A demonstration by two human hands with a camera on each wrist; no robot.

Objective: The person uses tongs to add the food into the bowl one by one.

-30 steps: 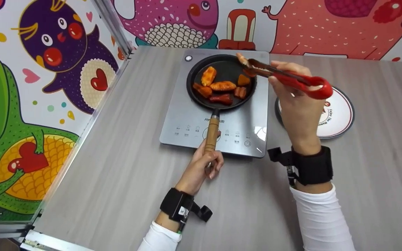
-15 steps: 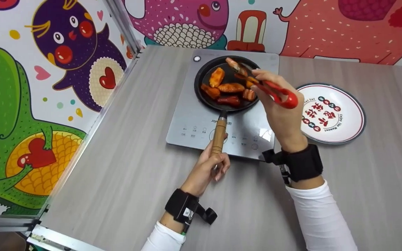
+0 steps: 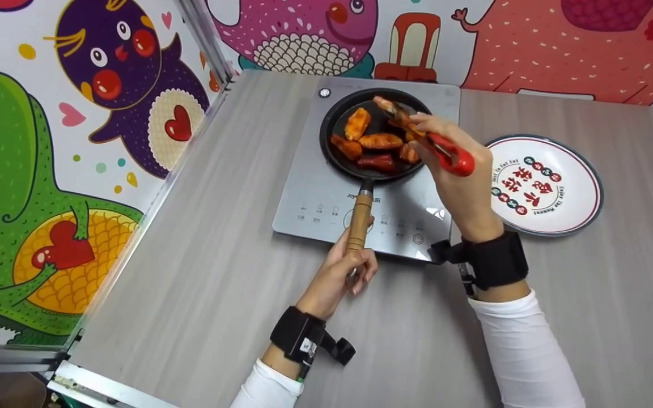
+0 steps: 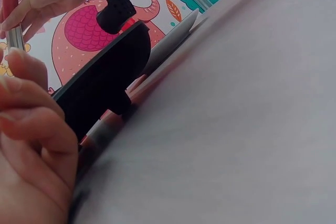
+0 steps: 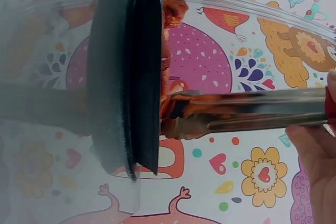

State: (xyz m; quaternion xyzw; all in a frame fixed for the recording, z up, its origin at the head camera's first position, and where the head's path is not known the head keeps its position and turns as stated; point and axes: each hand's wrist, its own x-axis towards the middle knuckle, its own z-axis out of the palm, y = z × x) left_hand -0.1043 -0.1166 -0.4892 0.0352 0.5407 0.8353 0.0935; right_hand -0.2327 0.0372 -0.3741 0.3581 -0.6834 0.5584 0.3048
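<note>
My left hand [image 3: 340,277] grips the end of the wooden handle [image 3: 359,218] of a black frying pan [image 3: 326,133]. Several browned chicken wing pieces [image 3: 380,141] lie in the pan, with a dark red piece [image 3: 377,163] nearest the handle. My right hand [image 3: 465,192] holds red-handled tongs [image 3: 456,157] over the pan's right side. At the tongs' tips is a chicken piece [image 3: 384,104] with a pale end. Seen side-on in the right wrist view, the metal tongs [image 5: 262,109] reach to the pan's rim. The left wrist view shows curled left fingers [image 4: 42,124], the handle mostly hidden.
Under the pan sits a flat grey induction cooker [image 3: 304,204] with touch marks along its front. A white plate [image 3: 579,192] with red lettering is on the wooden tabletop [image 3: 207,238] to the right. Cartoon-printed panels [image 3: 304,34] stand behind and at left.
My right hand has moved left and in over the pan, bringing the tongs and chicken piece from the right rim. The plate is more exposed. My left hand keeps its hold on the handle.
</note>
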